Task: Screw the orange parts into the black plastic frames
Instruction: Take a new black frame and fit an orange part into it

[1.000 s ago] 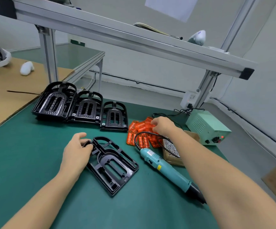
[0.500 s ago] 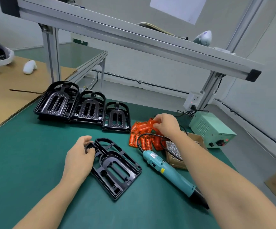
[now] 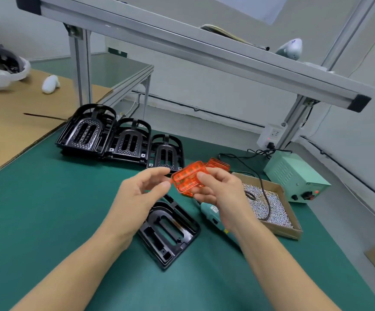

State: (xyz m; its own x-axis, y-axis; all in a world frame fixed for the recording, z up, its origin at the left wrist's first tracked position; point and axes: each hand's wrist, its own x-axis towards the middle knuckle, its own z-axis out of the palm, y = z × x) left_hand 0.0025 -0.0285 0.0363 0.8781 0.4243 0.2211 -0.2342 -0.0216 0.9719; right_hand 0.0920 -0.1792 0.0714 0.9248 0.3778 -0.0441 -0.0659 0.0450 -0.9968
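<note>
On the green tabletop (image 3: pixel 47 209), lower centre of frame, one glossy black plastic frame (image 3: pixel 169 230) lies flat and empty. Above it, the right hand (image 3: pixel 218 189) pinches a translucent orange ribbed part (image 3: pixel 187 179); the left hand (image 3: pixel 137 194) reaches in, fingers spread, holding nothing. Fetching looks done; next, seat the part in the frame.

The right hand (image 3: pixel 218 189) is now holding an orange part (image 3: pixel 187 179) up in the air, having lifted it off the pile at the back of the mat. The left hand (image 3: pixel 137 194) is letting go of the black frame (image 3: pixel 171 232) (it was gripping its corner a second ago) and is rising, fingers loosely spread, toward the orange part over the frame.
</note>
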